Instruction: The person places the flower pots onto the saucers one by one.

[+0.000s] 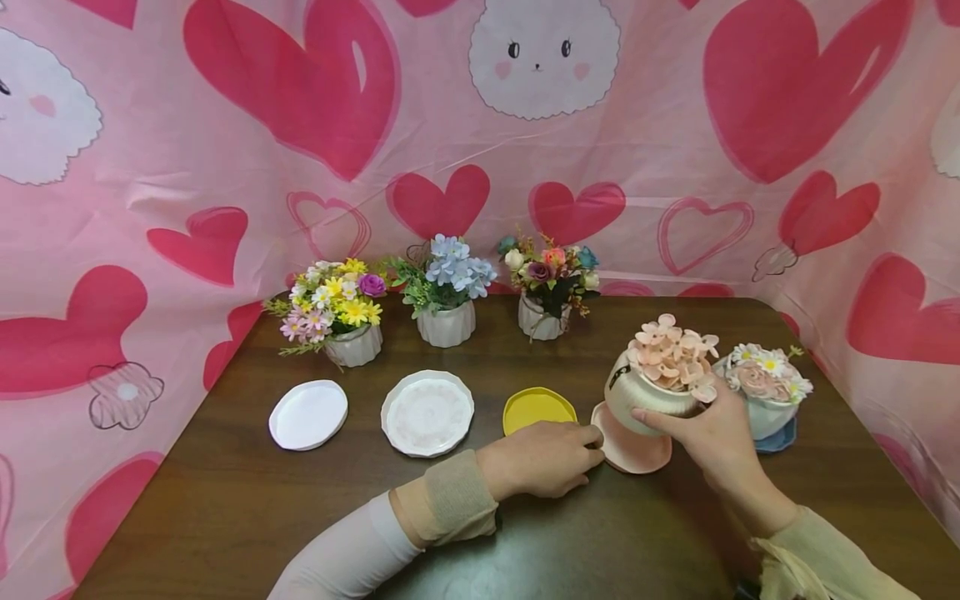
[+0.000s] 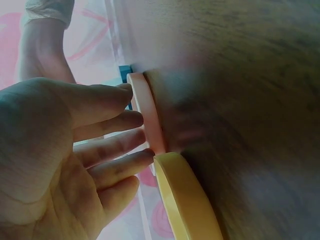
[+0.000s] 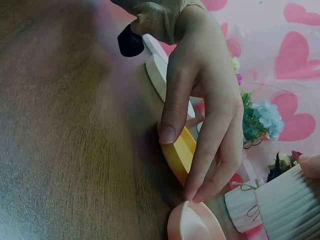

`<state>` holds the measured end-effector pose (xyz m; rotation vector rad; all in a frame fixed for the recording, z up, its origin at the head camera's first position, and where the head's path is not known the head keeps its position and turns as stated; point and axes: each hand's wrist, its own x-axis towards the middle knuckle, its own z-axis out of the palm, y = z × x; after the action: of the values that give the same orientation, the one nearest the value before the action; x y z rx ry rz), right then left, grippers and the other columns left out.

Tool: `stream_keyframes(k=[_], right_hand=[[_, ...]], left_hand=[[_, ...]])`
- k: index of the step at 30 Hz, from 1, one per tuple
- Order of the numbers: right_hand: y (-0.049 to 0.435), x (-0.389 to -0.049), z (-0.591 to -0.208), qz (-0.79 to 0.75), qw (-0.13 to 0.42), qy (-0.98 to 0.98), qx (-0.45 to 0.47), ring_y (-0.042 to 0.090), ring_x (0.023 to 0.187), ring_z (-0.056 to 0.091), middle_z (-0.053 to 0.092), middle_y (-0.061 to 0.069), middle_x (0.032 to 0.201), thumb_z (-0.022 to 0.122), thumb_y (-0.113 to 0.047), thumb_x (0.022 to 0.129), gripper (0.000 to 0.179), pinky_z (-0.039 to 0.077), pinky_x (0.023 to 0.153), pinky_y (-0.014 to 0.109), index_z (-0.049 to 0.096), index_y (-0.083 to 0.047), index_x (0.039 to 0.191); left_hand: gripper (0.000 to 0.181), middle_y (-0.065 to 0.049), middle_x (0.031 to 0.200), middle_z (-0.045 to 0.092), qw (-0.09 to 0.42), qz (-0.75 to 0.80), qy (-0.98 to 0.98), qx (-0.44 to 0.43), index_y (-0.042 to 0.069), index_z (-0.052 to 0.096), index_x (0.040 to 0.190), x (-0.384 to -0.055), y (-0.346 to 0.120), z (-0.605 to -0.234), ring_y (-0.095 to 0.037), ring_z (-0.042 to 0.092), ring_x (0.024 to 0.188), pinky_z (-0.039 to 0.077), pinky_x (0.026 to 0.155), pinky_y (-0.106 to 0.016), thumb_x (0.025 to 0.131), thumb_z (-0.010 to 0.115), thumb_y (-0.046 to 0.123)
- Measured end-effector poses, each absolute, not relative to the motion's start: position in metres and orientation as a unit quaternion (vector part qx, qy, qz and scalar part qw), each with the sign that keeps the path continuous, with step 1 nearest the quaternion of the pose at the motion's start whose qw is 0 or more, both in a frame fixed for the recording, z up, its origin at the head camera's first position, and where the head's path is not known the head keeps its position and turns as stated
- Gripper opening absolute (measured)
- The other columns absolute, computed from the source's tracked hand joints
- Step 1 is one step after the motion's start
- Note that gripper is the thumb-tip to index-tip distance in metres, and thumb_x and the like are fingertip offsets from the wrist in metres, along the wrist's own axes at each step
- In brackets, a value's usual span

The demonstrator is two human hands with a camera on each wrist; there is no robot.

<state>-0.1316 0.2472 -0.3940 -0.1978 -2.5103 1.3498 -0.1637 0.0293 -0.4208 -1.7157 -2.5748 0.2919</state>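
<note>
My right hand (image 1: 726, 442) grips a cream ribbed flower pot (image 1: 633, 402) holding peach hydrangea-like blooms (image 1: 670, 354). The pot tilts above a pink saucer (image 1: 637, 457), overlapping its back part in the head view. Only the thumb and part of the ribbed pot show at the right wrist view's edge. My left hand (image 1: 542, 460) has its fingers extended, with fingertips at the pink saucer's left rim. Its thumb lies near the front edge of a yellow saucer (image 3: 176, 159), partly hidden behind this hand in the head view. The left palm (image 2: 45, 165) holds nothing.
To the right, a white pot (image 1: 768, 414) of pale roses and daisies stands on a blue saucer (image 1: 780, 437). Two white saucers, one round (image 1: 309, 415) and one scalloped (image 1: 427, 414), lie left. Along the back stand yellow-pink (image 1: 356, 346), blue (image 1: 447, 323) and mixed (image 1: 542, 318) flower pots.
</note>
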Motion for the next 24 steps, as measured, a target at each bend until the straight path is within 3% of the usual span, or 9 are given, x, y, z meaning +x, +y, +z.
stream_keyframes(k=[11, 24], right_hand=[[0.2509, -0.1256, -0.3949, 0.471, 0.111, -0.871, -0.083, -0.01, 0.116, 0.043, 0.049, 0.016, 0.148, 0.091, -0.03, 0.069, 0.105, 0.035, 0.086, -0.001, 0.031, -0.007, 0.153], [0.2492, -0.1255, -0.3988, 0.47, 0.123, -0.871, -0.071, -0.015, 0.108, 0.043, 0.053, 0.017, 0.142, 0.092, -0.027, 0.068, 0.101, 0.035, 0.085, -0.001, 0.037, -0.005, 0.15]], left_hand=[[0.025, 0.009, 0.122, 0.057, 0.023, 0.094, -0.827, -0.554, 0.026, 0.065, 0.117, -0.1635, 0.0282, -0.4206, -0.008, 0.06, 0.102, 0.052, 0.088, -0.022, 0.095, 0.064, 0.037], [0.025, 0.006, 0.12, 0.056, 0.028, 0.101, -0.827, -0.552, 0.027, 0.065, 0.117, -0.1632, 0.0273, -0.4203, -0.008, 0.061, 0.097, 0.053, 0.083, -0.022, 0.095, 0.064, 0.038]])
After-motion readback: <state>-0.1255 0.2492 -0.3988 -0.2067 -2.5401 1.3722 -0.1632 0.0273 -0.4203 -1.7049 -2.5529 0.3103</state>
